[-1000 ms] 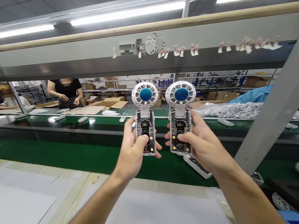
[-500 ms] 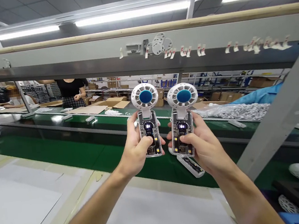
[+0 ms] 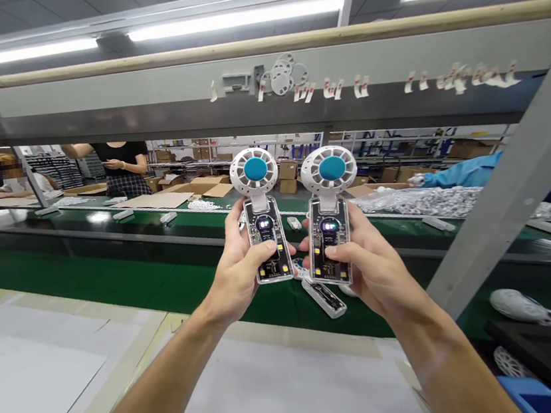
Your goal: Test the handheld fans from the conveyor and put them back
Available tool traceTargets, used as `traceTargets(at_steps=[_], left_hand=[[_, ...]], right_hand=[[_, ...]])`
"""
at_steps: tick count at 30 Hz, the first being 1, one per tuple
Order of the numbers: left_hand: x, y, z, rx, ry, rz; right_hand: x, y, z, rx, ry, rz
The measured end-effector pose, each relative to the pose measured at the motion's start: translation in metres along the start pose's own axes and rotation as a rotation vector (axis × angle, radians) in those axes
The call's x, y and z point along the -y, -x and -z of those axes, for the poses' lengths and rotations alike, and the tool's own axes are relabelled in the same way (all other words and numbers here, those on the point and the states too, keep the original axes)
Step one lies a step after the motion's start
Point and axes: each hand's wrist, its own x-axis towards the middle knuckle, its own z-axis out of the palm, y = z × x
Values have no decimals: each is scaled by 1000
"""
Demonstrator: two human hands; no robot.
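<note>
Two small handheld fans are held upright side by side, each with a round white head, a blue centre and an uncovered black circuit board in its handle. My left hand (image 3: 235, 268) is closed round the handle of the left handheld fan (image 3: 254, 172), thumb on the board. The right handheld fan (image 3: 328, 170) is in my right hand (image 3: 372, 258), its thumb also pressing on the board. Small displays on both boards are lit. Behind and below them, another fan (image 3: 324, 297) with its board showing lies on the green conveyor belt (image 3: 188, 277).
White sheets (image 3: 288, 392) cover the near bench. A slanted grey post (image 3: 498, 186) stands at right, near a black tray (image 3: 548, 347). Beyond the belt lie a heap of small white parts (image 3: 420, 202) and cardboard boxes (image 3: 207, 185). A blue sleeve (image 3: 472, 172) reaches in; two people are at far left.
The fan lying on the belt has shifted left, and white fans at right have also moved left. A blue sleeve reaches further over the heap of parts. Both hands keep their hold.
</note>
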Motion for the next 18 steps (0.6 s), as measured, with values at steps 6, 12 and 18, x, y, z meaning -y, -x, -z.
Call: traceTargets(at_steps=[6,12,18], left_hand=[[2,0,2,12,12,-18],[1,1,2,51,-9,-27],[4,1,3,60,-38,-63]], right_hand=[[2,1,-1,-3,-5,-24],[-1,1,-1,0,-28,-5],[1,1,-7,55,-66,-36]])
